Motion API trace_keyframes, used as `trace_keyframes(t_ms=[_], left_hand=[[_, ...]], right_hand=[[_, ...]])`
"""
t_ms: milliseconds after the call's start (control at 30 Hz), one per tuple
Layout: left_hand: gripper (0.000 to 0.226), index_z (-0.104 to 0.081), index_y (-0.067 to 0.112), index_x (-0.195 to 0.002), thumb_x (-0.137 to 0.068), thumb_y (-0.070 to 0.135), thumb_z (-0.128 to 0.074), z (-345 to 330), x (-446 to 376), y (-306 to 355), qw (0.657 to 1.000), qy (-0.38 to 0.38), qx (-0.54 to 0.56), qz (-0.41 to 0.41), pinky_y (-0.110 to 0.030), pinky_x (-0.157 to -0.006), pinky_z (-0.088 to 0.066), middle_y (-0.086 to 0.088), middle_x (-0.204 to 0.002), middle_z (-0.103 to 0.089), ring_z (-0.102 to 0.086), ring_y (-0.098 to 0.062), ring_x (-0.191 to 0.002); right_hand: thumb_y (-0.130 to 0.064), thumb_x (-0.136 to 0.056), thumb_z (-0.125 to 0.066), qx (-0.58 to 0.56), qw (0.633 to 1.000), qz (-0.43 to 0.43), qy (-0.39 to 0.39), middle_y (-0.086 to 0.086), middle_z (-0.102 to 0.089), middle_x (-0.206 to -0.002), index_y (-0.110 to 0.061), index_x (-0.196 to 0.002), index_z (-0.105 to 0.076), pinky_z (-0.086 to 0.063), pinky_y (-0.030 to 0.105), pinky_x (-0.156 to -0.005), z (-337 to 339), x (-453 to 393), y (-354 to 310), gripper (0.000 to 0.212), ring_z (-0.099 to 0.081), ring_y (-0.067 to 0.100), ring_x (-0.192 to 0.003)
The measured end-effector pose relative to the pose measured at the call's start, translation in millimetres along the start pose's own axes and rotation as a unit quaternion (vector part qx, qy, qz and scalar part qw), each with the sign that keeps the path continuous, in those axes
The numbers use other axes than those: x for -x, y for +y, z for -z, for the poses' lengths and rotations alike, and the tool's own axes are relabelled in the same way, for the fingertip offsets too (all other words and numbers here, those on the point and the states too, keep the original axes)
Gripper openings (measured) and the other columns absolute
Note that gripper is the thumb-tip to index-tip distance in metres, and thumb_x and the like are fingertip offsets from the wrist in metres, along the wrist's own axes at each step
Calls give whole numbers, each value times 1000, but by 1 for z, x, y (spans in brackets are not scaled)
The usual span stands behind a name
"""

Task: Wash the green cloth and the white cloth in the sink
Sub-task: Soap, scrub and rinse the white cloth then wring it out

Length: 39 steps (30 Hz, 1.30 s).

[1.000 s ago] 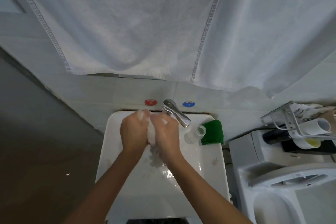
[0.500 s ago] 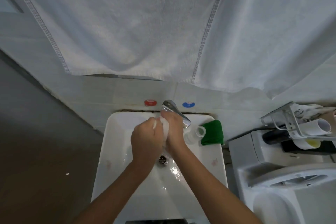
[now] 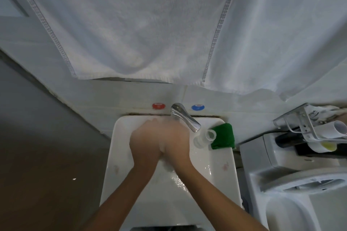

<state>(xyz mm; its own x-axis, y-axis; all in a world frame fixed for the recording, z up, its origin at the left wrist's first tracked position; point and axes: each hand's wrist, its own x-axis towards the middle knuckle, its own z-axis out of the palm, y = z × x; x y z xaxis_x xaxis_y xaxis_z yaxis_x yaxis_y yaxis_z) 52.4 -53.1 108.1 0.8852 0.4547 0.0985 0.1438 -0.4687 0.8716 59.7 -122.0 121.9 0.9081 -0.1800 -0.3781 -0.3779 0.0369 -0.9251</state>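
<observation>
Towels (image 3: 150, 24), big and white with stitched hems, hang across the whole upper part of the view, covering most of the tiled wall (image 3: 116, 95). Below them the white sink (image 3: 221, 170) sits against that wall, its basin wet and glinting near the front. To the right of the sink stands a white toilet (image 3: 293, 193), and above its tank a metal rack (image 3: 300, 124) holds rolled white items and a dark object. Brown floor (image 3: 37, 174) fills the lower left.

Both forearms reach in from the bottom edge and meet over the basin. The left hand (image 3: 145, 141) and the right hand (image 3: 177, 140) are pressed together side by side, blurred by motion, just below the chrome tap (image 3: 185, 117). Whether either hand is clenched or grasping the white cloth I cannot tell; the white cloth itself cannot be made out between them.

The green cloth (image 3: 223, 136) lies bunched on the sink's back right corner, apart from the hands. Touching its left side is a small clear bottle (image 3: 205, 138) lying tilted on the rim. On the wall behind the tap sit a red knob (image 3: 158, 105) and a blue knob (image 3: 198, 107).
</observation>
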Motion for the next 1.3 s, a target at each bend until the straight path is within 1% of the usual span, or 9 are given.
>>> trace_keyframes(t_ms=[100, 300, 433, 567, 667, 800, 933, 1067, 1300], left_hand=[[43, -38, 21, -48, -90, 30, -44, -1, 14, 9, 999, 5, 12, -33, -22, -47, -34, 6, -44, -40, -41, -11, -42], [48, -41, 22, -51, -97, 22, -51, -1, -4, -3, 999, 24, 33, 20, -32, -53, -41, 1, -49, -46, -45, -15, -48], [46, -43, 14, -49, -93, 28, -49, -3, 25, 14, 998, 24, 56, -13, -29, -45, -37, 7, -45, -41, -41, -12, -43], [50, -43, 6, -52, -89, 39, -46, 10, -11, -3, 999, 26, 30, -19, -38, -49, -37, -6, -46, -43, -42, -25, -47], [46, -39, 12, -52, -91, 32, -53, 26, -31, -5, 998, 46, 44, -2, -37, -51, -35, 0, -47, -37, -36, -19, -50], [46, -41, 12, -52, -91, 26, -60, 36, -38, -9, 995, 42, 90, 22, -34, -52, -35, 1, -49, -38, -37, -14, -51], [49, -41, 5, -54, -83, 37, -62, 46, -44, -20, 995, 27, 95, 16, -36, -52, -34, -3, -52, -36, -36, -16, -54], [47, -45, 1, -56, -86, 29, -68, 54, -38, -25, 995, 14, 92, 27, -30, -52, -32, -3, -53, -37, -36, -14, -53], [40, -47, 23, -52, -86, 19, -68, 62, -27, -17, 992, -17, 105, 63, -8, -44, -32, 18, -40, -46, -43, 4, -41]], right_hand=[[-15, -92, -58, -56, 998, -16, 15, -8, -55, -60, -28, -54, -57, -44, 41, -72, -1, -15, -10, 40, -53, 19, -69], [-19, -93, -56, -21, 1000, 4, -1, -2, -48, -60, -28, -52, -51, -42, 36, -65, -4, 6, 4, 41, -49, 18, -66], [-14, -96, -53, -116, 992, -52, 13, -10, -49, -52, -25, -60, -51, -42, 30, -63, -6, -18, -4, 37, -48, 13, -60], [-23, -97, -55, 26, 999, 20, -33, -6, -54, -66, -18, -68, -55, -44, 27, -67, 1, 6, 4, 30, -51, 8, -66], [-24, -94, -61, 94, 985, 87, -115, -17, -52, -59, -22, -68, -51, -37, 12, -57, 17, 14, 7, 28, -46, -3, -57], [-30, -80, -75, 126, 972, 74, -186, -19, -60, -72, -27, -84, -62, -44, 15, -59, 26, 10, 1, 14, -55, -4, -64], [-34, -72, -81, 243, 937, 59, -245, -18, -61, -100, -44, -109, -57, -53, 26, -79, 42, 5, 4, 45, -60, 2, -90], [-42, -72, -79, 363, 897, 88, -237, -12, -64, -109, -41, -122, -56, -53, 35, -87, 57, 0, 6, 55, -61, 12, -98], [-23, -76, -80, 241, 935, 96, -242, -10, -65, -100, -41, -119, -55, -51, 21, -75, 80, 1, 14, 53, -62, 4, -84]])
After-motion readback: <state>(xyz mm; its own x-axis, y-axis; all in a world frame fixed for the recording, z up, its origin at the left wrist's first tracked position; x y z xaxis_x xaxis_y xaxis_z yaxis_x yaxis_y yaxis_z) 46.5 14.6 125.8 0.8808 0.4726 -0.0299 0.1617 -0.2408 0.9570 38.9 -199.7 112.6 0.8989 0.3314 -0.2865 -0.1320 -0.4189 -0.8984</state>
